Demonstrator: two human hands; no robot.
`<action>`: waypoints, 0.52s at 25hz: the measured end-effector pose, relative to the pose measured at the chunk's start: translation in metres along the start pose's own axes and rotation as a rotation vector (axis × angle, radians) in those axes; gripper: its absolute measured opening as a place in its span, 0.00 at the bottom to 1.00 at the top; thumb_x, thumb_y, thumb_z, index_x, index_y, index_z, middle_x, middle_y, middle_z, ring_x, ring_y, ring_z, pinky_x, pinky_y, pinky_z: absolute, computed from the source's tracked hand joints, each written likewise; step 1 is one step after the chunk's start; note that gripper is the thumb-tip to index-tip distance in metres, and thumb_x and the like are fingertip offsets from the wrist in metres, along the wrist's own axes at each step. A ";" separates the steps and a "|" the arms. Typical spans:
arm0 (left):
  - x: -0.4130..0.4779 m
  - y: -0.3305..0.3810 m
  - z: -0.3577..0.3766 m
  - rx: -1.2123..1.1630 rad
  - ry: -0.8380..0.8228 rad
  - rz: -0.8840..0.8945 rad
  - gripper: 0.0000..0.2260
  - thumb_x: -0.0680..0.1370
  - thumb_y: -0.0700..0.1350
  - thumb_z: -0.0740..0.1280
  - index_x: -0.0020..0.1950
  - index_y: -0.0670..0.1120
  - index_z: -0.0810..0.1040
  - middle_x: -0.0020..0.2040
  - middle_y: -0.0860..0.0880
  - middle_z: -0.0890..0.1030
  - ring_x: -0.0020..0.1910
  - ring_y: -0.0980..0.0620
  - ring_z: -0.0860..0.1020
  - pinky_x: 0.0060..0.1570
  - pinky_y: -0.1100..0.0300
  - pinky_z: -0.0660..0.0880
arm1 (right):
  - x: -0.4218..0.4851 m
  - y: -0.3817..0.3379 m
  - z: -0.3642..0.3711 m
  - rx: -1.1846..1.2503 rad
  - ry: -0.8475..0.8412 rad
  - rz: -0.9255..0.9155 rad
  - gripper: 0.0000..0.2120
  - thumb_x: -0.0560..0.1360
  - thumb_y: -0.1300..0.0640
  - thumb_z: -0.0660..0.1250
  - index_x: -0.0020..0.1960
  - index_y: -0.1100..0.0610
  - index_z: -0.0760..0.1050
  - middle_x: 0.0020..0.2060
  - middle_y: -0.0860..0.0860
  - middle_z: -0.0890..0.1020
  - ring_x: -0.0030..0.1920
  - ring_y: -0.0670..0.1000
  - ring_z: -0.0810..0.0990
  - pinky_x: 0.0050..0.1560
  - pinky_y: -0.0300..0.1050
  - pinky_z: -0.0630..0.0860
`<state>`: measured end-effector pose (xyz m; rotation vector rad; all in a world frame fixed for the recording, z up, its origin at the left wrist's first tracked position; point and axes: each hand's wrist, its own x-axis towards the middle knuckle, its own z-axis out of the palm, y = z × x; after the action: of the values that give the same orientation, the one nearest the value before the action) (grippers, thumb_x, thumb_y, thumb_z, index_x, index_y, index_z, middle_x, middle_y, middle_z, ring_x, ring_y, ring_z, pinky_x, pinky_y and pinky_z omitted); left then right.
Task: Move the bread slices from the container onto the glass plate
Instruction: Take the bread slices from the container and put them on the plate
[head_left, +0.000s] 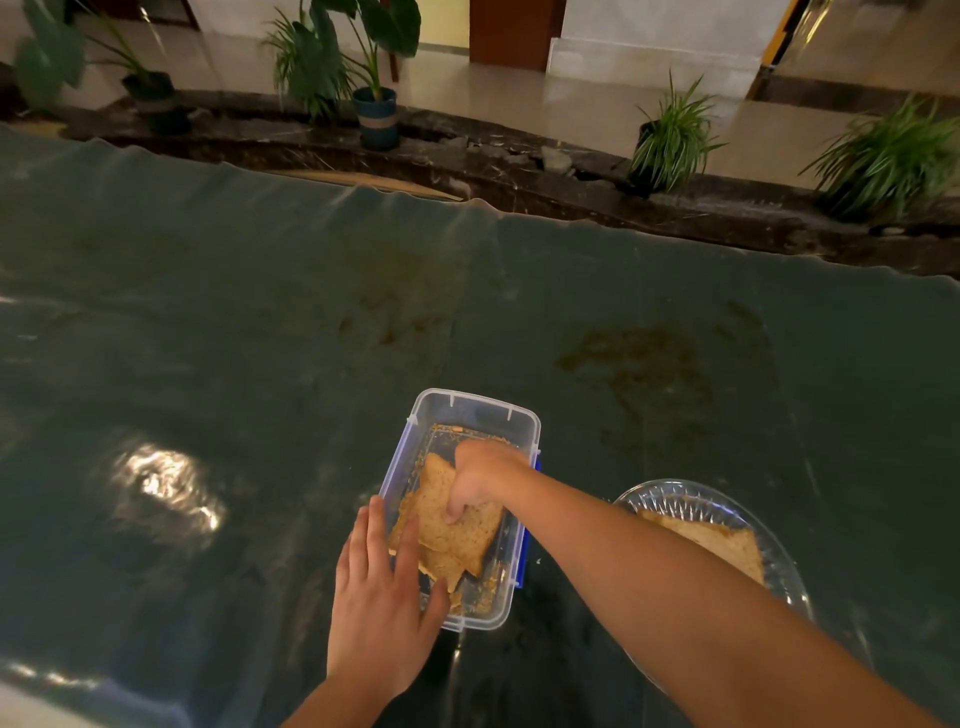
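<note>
Bread slices (457, 530) lying inside the clear plastic container (470, 410), piled loosely, top slice tilted against the ones below. Right hand (480, 478) reaching down into the container from the right, fingers curled and pinching the top slice near its far edge, thumb hidden beneath. Left hand (382, 597) lying flat and released, fingers spread and straight, resting over the container's near-left wall and corner, fingertips overlapping the near edge of the lower slices; grasping nothing. Right forearm crossing above the container's right wall, where blue clips (522, 556) show on the side. Crumbs scattered across the container floor, thickest along the far end and the near-right corner.

Just right of the container, apart from it: glass plate (675, 501), ribbed and transparent, already carrying one bread slice (722, 543), partly hidden behind the right forearm. Both container and plate standing toward the near edge of the table, a little right of its middle.

Table covered by a dark green plastic sheet (260, 312), wrinkled, with brownish stains toward the far right and a bright glare patch at the left. Beyond the far edge: dark marble ledge (519, 182) with potted plants (374, 104) lined along it, pale tiled floor behind.
</note>
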<state>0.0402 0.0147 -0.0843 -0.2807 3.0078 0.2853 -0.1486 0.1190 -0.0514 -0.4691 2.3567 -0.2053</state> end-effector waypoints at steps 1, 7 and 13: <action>0.000 0.000 0.000 0.001 0.000 0.000 0.34 0.77 0.68 0.50 0.78 0.50 0.58 0.81 0.40 0.51 0.80 0.39 0.52 0.75 0.42 0.55 | -0.003 0.000 -0.002 0.022 -0.001 -0.019 0.26 0.59 0.44 0.80 0.49 0.52 0.72 0.46 0.50 0.80 0.46 0.54 0.80 0.45 0.50 0.80; -0.002 0.001 -0.003 0.030 0.002 0.008 0.34 0.77 0.64 0.52 0.77 0.47 0.62 0.80 0.37 0.55 0.78 0.37 0.56 0.73 0.41 0.60 | -0.044 0.028 -0.035 0.229 0.209 0.006 0.24 0.55 0.39 0.76 0.45 0.47 0.72 0.41 0.46 0.78 0.43 0.51 0.80 0.38 0.45 0.75; -0.004 0.005 -0.006 0.007 0.019 0.020 0.34 0.77 0.64 0.46 0.79 0.49 0.57 0.80 0.36 0.52 0.79 0.36 0.53 0.75 0.41 0.57 | -0.130 0.108 -0.041 0.662 0.487 0.136 0.21 0.58 0.47 0.79 0.47 0.53 0.77 0.43 0.49 0.82 0.43 0.50 0.82 0.44 0.54 0.82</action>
<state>0.0427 0.0187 -0.0769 -0.2549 3.0312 0.2752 -0.1180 0.2699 0.0293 0.0780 2.5679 -1.0930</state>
